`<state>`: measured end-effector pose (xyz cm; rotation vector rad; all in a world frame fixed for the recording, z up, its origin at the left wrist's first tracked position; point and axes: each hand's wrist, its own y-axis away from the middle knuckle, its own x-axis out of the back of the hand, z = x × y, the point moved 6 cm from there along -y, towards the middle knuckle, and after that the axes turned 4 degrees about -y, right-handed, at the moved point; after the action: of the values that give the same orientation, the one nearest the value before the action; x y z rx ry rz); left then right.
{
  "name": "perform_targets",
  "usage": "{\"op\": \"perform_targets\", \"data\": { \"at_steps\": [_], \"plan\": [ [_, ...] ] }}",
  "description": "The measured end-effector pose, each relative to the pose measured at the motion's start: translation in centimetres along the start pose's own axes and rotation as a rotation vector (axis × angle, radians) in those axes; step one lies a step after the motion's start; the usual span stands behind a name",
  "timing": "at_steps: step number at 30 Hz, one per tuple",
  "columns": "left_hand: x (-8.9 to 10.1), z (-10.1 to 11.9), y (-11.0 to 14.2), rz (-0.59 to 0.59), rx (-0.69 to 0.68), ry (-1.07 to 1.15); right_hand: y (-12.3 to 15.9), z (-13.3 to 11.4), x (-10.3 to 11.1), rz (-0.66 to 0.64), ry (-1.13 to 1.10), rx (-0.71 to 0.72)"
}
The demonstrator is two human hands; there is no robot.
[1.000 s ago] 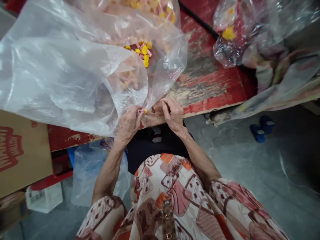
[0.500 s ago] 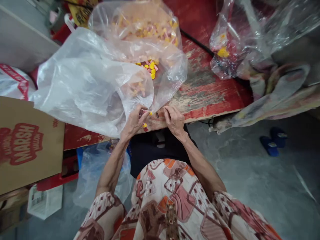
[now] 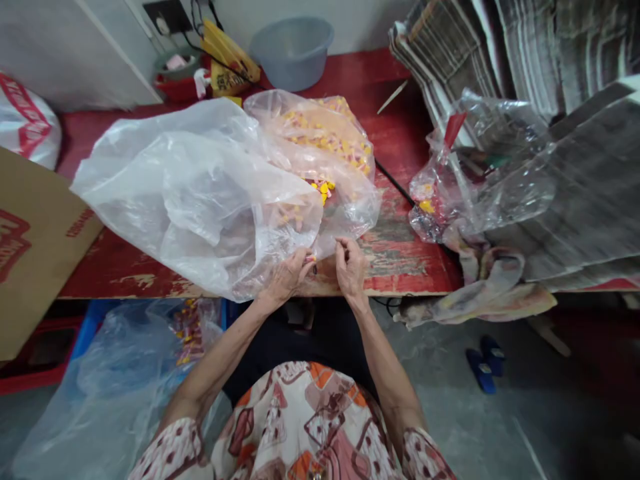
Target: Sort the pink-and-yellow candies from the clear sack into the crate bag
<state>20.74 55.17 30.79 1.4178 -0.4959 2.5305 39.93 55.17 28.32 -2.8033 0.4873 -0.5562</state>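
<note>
At the front edge of the red table (image 3: 400, 263), my left hand (image 3: 287, 277) is closed on a small pink piece with a yellow end (image 3: 311, 259). My right hand (image 3: 351, 267) is just to its right, with thumb and fingers pinched together; what they hold, if anything, is too small to make out. A large clear plastic bag (image 3: 200, 187) spreads over the table beyond my hands, its lower edge by my left hand. Several loose yellow-and-pink pieces (image 3: 324, 189) show at its opening. Behind lies another clear bag filled with such pieces (image 3: 327, 141).
A grey-blue basin (image 3: 293, 53) stands at the back. On the right are stacked newspapers (image 3: 530, 53), a tied clear bag (image 3: 433, 207) and a cloth (image 3: 480, 303). A cardboard box (image 3: 45, 227) is at the left; below it, a plastic-lined blue crate (image 3: 95, 333) holds more pieces.
The view has tilted up, bringing the basin and newspapers into sight. The yellow-ended piece at my left fingertips has drawn further into the hand; a second piece seen below it no longer shows.
</note>
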Motion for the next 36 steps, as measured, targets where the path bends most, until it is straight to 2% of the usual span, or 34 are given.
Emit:
{"op": "perform_targets", "data": {
  "at_steps": [2,7,10,12,14,17,20,22,24,26,28,30,31,36],
  "plan": [
    [0.2,-0.2,0.1,0.028,0.009,0.061,-3.5,-0.3,-1.2,-0.018,0.030,0.062],
    [1.7,-0.2,0.6,0.280,-0.058,0.041,-12.3,-0.5,-5.6,-0.118,0.217,0.107],
    [0.7,-0.4,0.9,0.276,-0.093,0.008,-15.4,0.0,-7.9,-0.194,0.359,0.062],
    [-0.1,-0.8,1.0,0.228,-0.093,0.068,-16.5,0.6,-8.8,-0.224,0.425,0.016],
    [-0.2,-1.2,1.0,0.204,-0.034,0.174,-17.0,1.3,-9.0,-0.218,0.451,-0.015],
    [0.5,-2.3,1.0,0.265,0.166,0.327,-16.5,1.9,-8.0,-0.167,0.401,0.017],
    [1.2,-2.9,1.1,0.414,0.300,0.366,-13.8,1.7,-5.5,-0.096,0.282,0.107],
    [1.4,-2.6,1.1,0.512,0.268,0.328,-10.9,1.4,-3.4,-0.066,0.213,0.128],
    [1.2,-1.7,0.9,0.561,0.151,0.257,-7.8,1.0,-1.7,-0.055,0.170,0.117],
    [0.6,-0.5,0.6,0.504,0.002,0.149,-4.9,0.8,-0.8,-0.049,0.135,0.091],
    [-0.2,0.2,0.1,0.345,-0.107,0.037,-3.0,0.9,-0.5,-0.041,0.106,0.046],
    [-0.5,0.2,-0.2,0.195,-0.153,-0.006,-2.0,1.2,-0.6,-0.035,0.085,-0.004],
    [-0.4,0.2,-0.3,0.157,-0.163,0.002,-1.9,1.4,-0.6,-0.033,0.078,-0.025],
    [0.6,0.2,0.3,0.225,-0.109,0.013,-2.5,1.7,-0.7,-0.049,0.045,-0.076]
  ]
}}
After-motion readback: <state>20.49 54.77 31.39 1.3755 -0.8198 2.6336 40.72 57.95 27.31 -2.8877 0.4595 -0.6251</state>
